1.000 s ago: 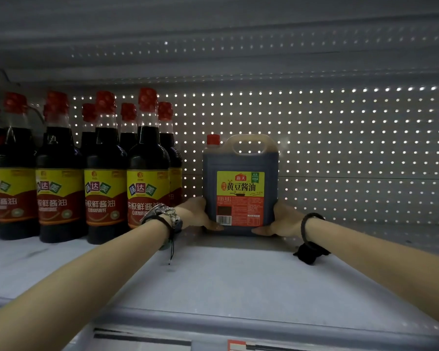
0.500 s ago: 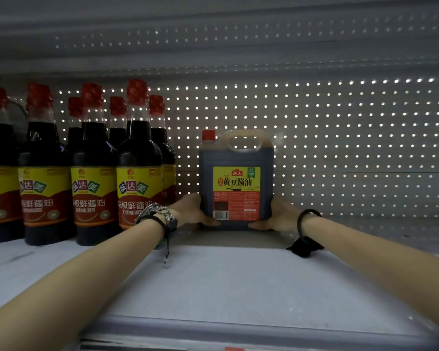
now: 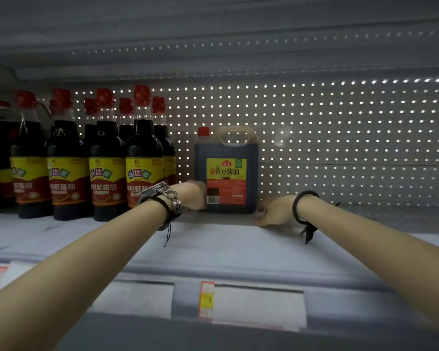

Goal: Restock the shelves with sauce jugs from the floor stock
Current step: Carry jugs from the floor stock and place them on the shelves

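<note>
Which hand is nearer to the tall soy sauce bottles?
Left. The left hand is against the left side of the soy sauce jug, just right of the tall bottles. The right hand lies beyond the jug, at its lower right corner.

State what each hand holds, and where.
The left hand grips the sauce jug at its lower left corner; the right hand rests beside it, holding nothing.
</note>
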A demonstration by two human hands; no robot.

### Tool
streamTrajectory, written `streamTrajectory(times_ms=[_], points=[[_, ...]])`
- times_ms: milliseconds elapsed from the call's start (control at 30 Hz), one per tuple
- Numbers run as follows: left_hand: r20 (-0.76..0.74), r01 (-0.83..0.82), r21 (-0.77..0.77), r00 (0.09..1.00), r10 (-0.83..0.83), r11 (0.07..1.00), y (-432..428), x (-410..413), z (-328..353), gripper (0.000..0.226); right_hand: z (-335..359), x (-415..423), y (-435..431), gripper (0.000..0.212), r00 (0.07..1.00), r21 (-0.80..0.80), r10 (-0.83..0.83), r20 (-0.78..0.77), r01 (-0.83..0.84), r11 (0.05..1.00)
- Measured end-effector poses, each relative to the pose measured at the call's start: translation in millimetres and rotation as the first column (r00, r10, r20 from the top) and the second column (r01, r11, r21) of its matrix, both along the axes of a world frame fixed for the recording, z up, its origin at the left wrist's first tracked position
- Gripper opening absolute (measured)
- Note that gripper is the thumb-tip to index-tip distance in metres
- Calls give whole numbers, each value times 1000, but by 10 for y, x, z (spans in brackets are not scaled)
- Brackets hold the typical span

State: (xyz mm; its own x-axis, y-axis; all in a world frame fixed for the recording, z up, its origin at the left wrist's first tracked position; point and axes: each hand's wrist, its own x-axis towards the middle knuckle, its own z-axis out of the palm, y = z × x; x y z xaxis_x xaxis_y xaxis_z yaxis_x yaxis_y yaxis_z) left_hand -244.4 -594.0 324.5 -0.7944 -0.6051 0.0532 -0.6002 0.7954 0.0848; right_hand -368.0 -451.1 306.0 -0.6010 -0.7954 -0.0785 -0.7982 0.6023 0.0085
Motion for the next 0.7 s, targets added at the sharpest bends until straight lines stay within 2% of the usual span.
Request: streamTrajectory(times_ms=[133, 233, 400, 500, 633, 700], points=[[-122, 45, -62, 991, -52, 997, 299, 177, 10, 21, 68, 204, 226, 40, 995, -42, 70, -70, -73, 996], [-173, 70, -109, 981, -88, 992, 518, 276, 25, 34, 110, 360, 421, 30, 989, -105, 71, -132, -85, 991], [-165, 122, -31, 978, -125, 992, 892, 475, 18, 35, 232, 650, 800, 25, 987, -273, 101, -128, -133, 953], [-196, 139, -84, 969, -153, 987, 1105, 652, -18, 32, 304, 870, 1089, 21, 987, -359, 118, -113, -151, 921], [-150, 164, -151, 971, -187, 975, 1465, 871, -106, 25, 283, 1258, 1509, 21, 983, -372, 96, -155, -148, 916], [-144, 187, -217, 965, -221, 958, 1677, 974, -172, 23, 208, 1470, 1714, 21, 989, -334, 76, -128, -115, 936]])
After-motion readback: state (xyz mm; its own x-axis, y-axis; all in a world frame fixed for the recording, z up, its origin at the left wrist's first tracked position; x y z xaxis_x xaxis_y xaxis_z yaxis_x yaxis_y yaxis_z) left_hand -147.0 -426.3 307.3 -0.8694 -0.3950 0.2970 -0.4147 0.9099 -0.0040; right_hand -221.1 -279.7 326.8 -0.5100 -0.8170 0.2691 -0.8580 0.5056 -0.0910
